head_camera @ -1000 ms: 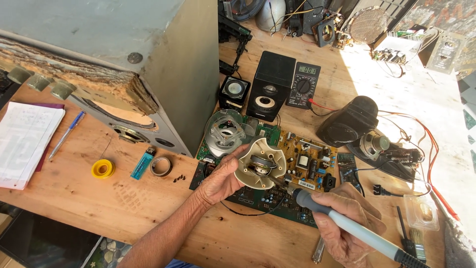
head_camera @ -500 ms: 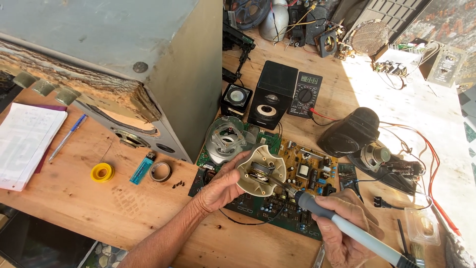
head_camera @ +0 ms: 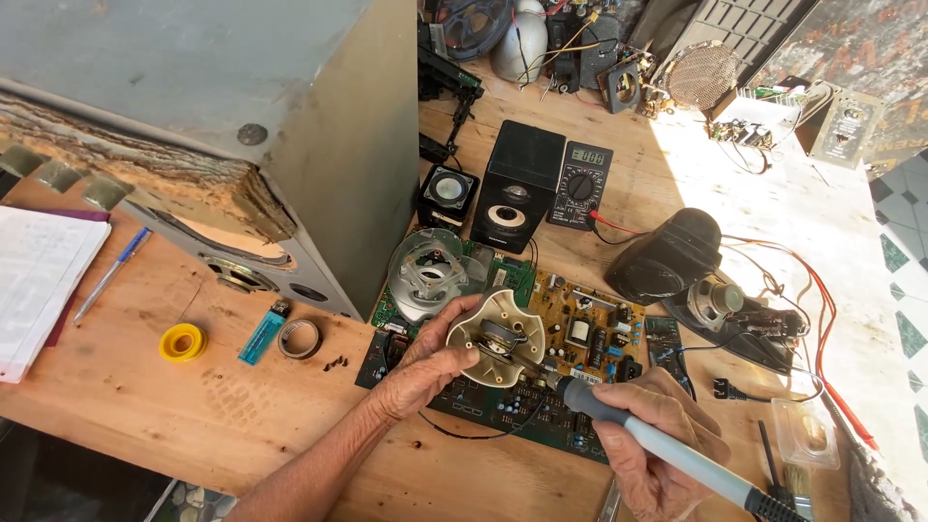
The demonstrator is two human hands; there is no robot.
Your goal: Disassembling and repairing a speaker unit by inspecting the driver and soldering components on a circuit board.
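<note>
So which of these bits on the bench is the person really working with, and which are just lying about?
In use:
- left hand holding the beige round part
- right hand holding the soldering iron, tip at that part

Lying about:
- circuit boards underneath
- multimeter
- small black speakers
- large grey speaker cabinet
- yellow tape roll
- blue lighter
- pen

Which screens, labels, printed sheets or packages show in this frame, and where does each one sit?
Multimeter: behind the circuit boards, right of the tall black speaker; dark grey slab, pale rectangular display, round dial.
Paper sheet: left edge of the bench; white, covered in writing.
Clear plastic case: right edge, near the red lead; small, rectangular.
</note>
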